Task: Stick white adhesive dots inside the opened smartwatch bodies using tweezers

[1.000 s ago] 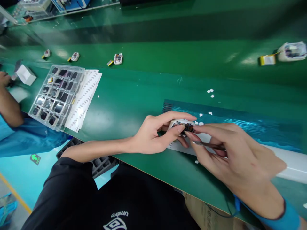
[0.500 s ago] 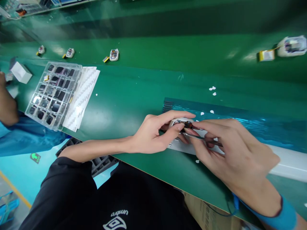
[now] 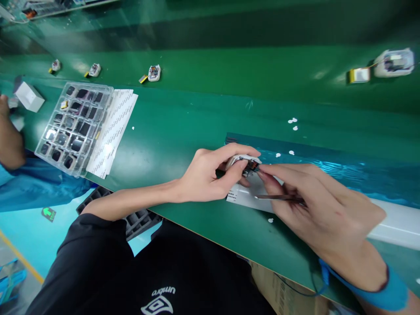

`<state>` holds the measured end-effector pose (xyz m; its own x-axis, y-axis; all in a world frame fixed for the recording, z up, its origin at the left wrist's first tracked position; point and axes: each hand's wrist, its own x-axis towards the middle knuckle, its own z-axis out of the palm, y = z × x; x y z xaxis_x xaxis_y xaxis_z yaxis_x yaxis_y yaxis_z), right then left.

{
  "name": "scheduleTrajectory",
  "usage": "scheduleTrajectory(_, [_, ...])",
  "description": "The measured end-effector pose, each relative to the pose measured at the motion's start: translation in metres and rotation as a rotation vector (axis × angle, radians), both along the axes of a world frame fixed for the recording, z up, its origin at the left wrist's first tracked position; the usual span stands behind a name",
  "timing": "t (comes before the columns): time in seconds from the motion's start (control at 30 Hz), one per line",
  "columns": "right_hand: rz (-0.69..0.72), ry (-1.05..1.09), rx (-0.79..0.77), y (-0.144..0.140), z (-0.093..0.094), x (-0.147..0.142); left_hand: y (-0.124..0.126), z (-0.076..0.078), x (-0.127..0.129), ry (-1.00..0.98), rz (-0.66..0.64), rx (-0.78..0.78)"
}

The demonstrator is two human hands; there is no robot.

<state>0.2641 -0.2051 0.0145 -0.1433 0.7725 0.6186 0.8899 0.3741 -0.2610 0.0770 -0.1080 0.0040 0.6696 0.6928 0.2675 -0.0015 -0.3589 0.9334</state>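
Observation:
Between thumb and fingers, my left hand point(image 3: 213, 173) grips an opened white watch case point(image 3: 243, 158) with dark electronics inside, tilted over the bench. My right hand point(image 3: 323, 210) has tweezers point(image 3: 274, 197) tucked in its curled fingers, their metal tips pointing left and apart from the case. Its thumb and index finger pinch at the case's right edge; whatever small part they touch there is too hidden to name. Below the hands lie a white printed sheet point(image 3: 241, 197) and a blue film strip point(image 3: 341, 168).
A clear compartment tray point(image 3: 110, 94) of watch parts and white label sheets point(image 3: 113, 131) lie at left. Several opened watch cases with yellow-edged batteries, one watch case point(image 3: 393, 63) at right, sit on the green back strip. Another person's arm point(image 3: 11, 144) is at far left.
The tweezer tips have drawn down and away from the watch case. The case is tilted more, and my left hand has shifted slightly up and left.

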Motion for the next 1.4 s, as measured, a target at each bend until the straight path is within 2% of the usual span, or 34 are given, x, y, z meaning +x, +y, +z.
scheduleTrajectory(0.1, [0.007, 0.029, 0.003, 0.0, 0.005, 0.001, -0.001, 0.002, 0.0, -0.028, -0.048, -0.13])
scheduleTrajectory(0.2, [0.016, 0.079, -0.013, -0.001, 0.009, 0.001, 0.0, 0.005, 0.0, -0.057, -0.083, -0.101])
scheduleTrajectory(0.27, [-0.012, 0.162, -0.064, -0.001, 0.011, 0.0, 0.0, 0.007, 0.0, -0.091, -0.058, 0.012])
scheduleTrajectory(0.33, [-0.057, 0.231, -0.12, -0.001, 0.012, -0.002, 0.001, 0.007, 0.0, -0.11, 0.007, 0.193])
scheduleTrajectory(0.43, [-0.059, 0.216, -0.16, 0.0, 0.013, -0.003, 0.002, 0.003, 0.0, -0.1, 0.079, 0.443])
scheduleTrajectory(0.5, [-0.03, 0.206, -0.161, 0.0, 0.013, -0.004, 0.003, 0.002, 0.0, -0.098, 0.08, 0.485])
scheduleTrajectory(0.57, [-0.018, 0.189, -0.136, 0.0, 0.012, -0.003, 0.004, 0.002, 0.0, -0.083, 0.038, 0.383])
scheduleTrajectory(0.77, [0.006, 0.079, 0.007, -0.005, 0.009, 0.002, 0.002, 0.012, -0.003, -0.01, -0.242, -0.311])
scheduleTrajectory(0.87, [0.018, 0.09, -0.043, -0.011, 0.009, 0.003, 0.003, 0.014, -0.006, 0.015, -0.296, -0.473])
scheduleTrajectory(1.17, [0.037, 0.0, -0.038, -0.012, 0.009, 0.005, 0.001, 0.011, -0.004, -0.003, -0.267, -0.491])
scheduleTrajectory(1.4, [-0.145, 0.019, 0.067, -0.004, 0.006, 0.002, 0.002, 0.018, -0.004, 0.019, -0.226, -0.506])
